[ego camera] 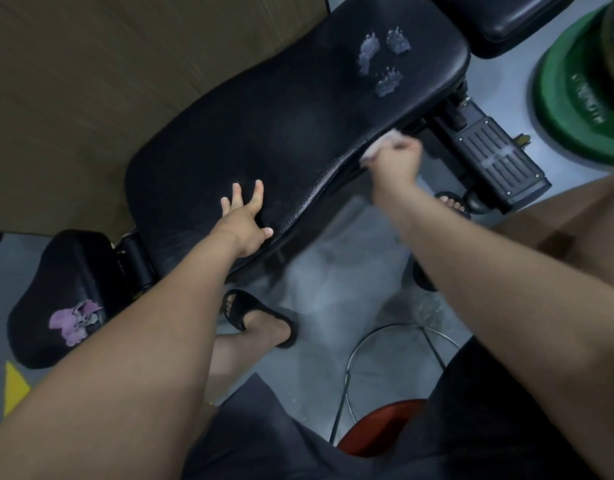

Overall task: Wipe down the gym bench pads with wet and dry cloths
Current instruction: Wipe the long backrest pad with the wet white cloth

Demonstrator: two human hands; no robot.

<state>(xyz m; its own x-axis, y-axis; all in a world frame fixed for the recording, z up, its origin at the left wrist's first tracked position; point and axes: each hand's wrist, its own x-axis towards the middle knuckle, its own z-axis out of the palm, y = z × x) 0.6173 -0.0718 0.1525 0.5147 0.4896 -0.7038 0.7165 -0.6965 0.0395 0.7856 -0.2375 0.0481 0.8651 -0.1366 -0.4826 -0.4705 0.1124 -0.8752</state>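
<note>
Gripping a pale cloth (375,150), the right hand (397,162) clenched its fingers around it at the bench's (281,109) near edge, toward the right end. The left hand (244,221) lay flat near the same edge, fingers released and spread. Wet patches (381,60) marked the far right corner; a pink cloth (75,320) lay on the seat pad (56,268).

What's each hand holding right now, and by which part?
The right hand grips a pale cloth bunched in its fingers; blur hides which part. The left hand holds nothing, resting open on the bench pad.
</note>
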